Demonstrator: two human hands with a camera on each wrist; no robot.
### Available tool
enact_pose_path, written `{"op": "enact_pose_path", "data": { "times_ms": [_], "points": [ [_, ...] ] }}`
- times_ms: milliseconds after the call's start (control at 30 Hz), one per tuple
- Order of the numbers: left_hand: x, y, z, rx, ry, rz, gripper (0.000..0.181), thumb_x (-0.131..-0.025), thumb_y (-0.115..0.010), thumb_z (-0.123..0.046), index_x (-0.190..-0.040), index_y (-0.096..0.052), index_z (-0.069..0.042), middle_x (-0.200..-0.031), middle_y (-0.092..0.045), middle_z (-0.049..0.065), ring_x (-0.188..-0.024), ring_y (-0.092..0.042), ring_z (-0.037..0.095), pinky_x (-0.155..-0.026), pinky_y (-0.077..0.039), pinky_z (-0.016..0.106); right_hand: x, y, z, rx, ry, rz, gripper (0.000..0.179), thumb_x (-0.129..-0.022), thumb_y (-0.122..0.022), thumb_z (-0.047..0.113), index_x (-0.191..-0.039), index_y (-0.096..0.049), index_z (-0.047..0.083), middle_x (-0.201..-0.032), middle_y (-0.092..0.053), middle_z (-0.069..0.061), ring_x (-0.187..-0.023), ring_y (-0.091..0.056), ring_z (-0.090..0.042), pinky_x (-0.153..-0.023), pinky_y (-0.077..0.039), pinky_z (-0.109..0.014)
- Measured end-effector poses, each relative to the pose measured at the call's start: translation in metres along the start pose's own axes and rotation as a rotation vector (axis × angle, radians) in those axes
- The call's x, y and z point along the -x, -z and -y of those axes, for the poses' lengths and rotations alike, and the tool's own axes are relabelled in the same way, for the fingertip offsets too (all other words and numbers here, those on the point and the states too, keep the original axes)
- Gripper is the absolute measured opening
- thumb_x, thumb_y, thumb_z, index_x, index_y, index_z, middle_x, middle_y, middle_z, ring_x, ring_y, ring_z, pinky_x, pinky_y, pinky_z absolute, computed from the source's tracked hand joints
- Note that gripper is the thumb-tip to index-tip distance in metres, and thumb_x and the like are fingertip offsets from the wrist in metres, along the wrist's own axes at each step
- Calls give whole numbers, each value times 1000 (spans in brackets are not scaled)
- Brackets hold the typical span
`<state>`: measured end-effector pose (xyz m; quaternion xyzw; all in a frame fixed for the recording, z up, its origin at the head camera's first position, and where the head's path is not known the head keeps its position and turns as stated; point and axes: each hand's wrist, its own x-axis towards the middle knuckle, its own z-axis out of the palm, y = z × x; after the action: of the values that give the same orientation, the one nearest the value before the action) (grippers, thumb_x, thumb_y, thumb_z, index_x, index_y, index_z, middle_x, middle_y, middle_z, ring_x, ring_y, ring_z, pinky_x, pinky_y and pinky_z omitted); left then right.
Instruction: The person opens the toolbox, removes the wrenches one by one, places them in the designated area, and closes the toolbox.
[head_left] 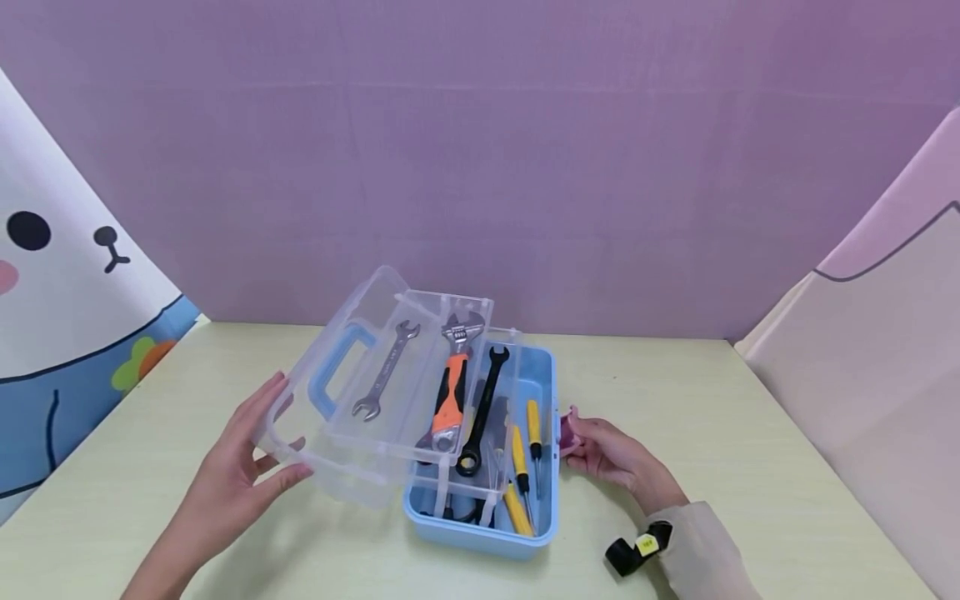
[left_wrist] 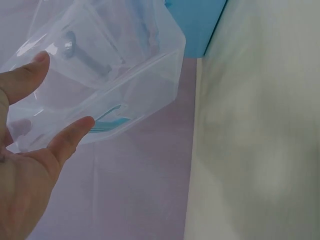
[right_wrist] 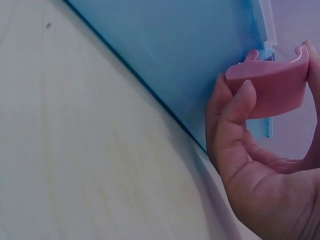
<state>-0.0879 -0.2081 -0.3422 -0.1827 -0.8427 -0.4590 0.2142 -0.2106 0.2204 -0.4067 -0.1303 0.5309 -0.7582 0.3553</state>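
Note:
A light blue toolbox [head_left: 495,546] stands on the table with its clear lid [head_left: 292,425] tilted up toward the left. My left hand [head_left: 243,467] holds the lid's left edge, thumb and fingers on either side of it. On the toolbox's right side, my right hand [head_left: 611,458] pinches a pink latch [right_wrist: 275,85]. Clear compartments [head_left: 420,292] bear a silver open-end wrench [head_left: 386,371], an adjustable wrench [head_left: 450,392] with orange and black grip, and a black combination wrench [head_left: 483,412]. Below are several yellow-handled screwdrivers [head_left: 534,421]; other tools there are partly hidden.
The pale wood table [head_left: 637,367] extends on both sides of the toolbox. A purple cloth [head_left: 480,167] rises behind it, and cartoon-printed cloths [head_left: 75,275] flank the table. The lid has a light blue handle [head_left: 322,383]. A black wrist strap [head_left: 637,546] sits at my right sleeve.

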Motion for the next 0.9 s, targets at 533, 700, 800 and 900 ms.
{"op": "enact_pose_path", "data": {
  "times_ms": [533,700,800,900],
  "points": [
    [14,-1,29,80,132,46,94,-74,-72,14,-151,-25,-12,-135,-32,-29,-114,-42,-21,-74,-54,10,11,-2,-5,-106,-10,-73,28,-102,-43,31,-96,-67,17,-86,-63,3,-80,-60,-6,-86,-57,-24],
    [22,-1,51,119,242,67,87,-77,-72,8,-149,-26,-7,-133,-35,-26,-109,-45,-21,-75,-55,11,13,-7,-8,-116,-18,-109,22,-101,-48,29,-94,-65,17,-87,-62,3,-80,-59,-6,-86,-57,-24],
    [24,-1,60,120,318,79,84,-78,-74,2,-148,-28,-4,-134,-40,-13,-105,-45,-21,-75,-55,11,13,-9,-9,-115,-23,-118,22,-101,-47,29,-94,-64,17,-88,-62,2,-81,-59,-7,-86,-57,-24],
    [26,-2,66,152,367,83,80,-78,-74,1,-144,-30,0,-128,-46,-17,-103,-48,-20,-74,-56,14,13,-9,-9,-109,-17,-106,24,-102,-45,29,-93,-64,17,-87,-62,3,-83,-61,-7,-87,-57,-25]
  ]
}}
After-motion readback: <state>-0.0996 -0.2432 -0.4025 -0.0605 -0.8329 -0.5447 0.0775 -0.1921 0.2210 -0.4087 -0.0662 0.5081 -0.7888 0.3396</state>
